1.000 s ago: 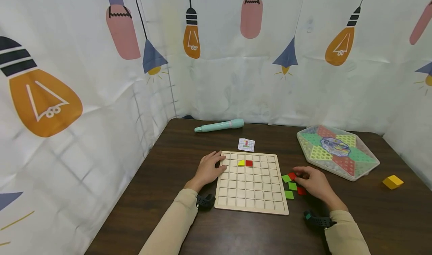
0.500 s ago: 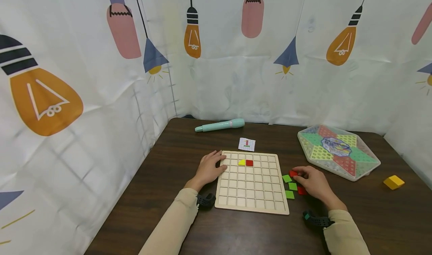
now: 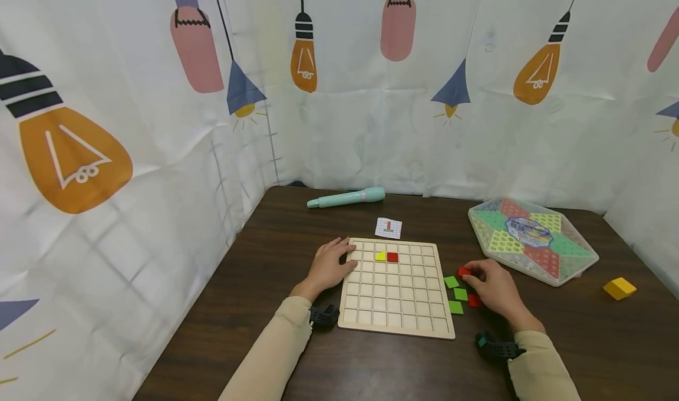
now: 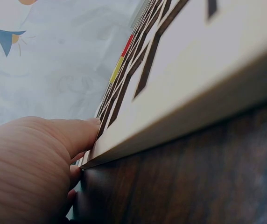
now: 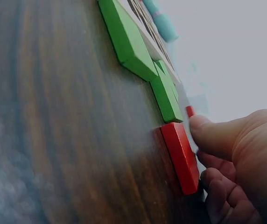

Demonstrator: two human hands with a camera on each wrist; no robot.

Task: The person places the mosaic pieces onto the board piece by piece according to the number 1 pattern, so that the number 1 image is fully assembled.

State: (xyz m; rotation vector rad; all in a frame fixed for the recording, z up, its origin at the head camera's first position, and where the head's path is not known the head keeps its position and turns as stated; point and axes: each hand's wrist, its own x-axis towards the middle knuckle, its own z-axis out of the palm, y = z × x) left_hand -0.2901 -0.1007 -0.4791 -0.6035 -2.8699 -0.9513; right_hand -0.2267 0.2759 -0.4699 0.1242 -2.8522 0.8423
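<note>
The left hand (image 3: 330,265) lies flat with relaxed, straight fingers, its fingertips pressed against the left edge of the wooden grid board (image 3: 395,324) — a brace that gives the board no room to slide, and it does best kept just there. Just beyond those fingertips, in the board's second row, a yellow tile (image 3: 379,256) and a red tile (image 3: 392,257) sit side by side, touching.

Off the board's right edge, 3 green tiles (image 3: 459,294) lie in a loose column on the dark table (image 3: 254,253), just left of the right hand (image 3: 490,283). That hand curls its fingers and pinches a red tile at its fingertips (image 3: 464,271); a second red tile (image 3: 474,300) lies flat beneath the palm, touching the hand's side in the wrist view.

For a clean lift, the pinch should hold the tile by 2 opposite edges and keep it level — the neighbouring green tiles are near enough to be nudged. Whether the pinched tile is clear of the table cannot be told.
</note>
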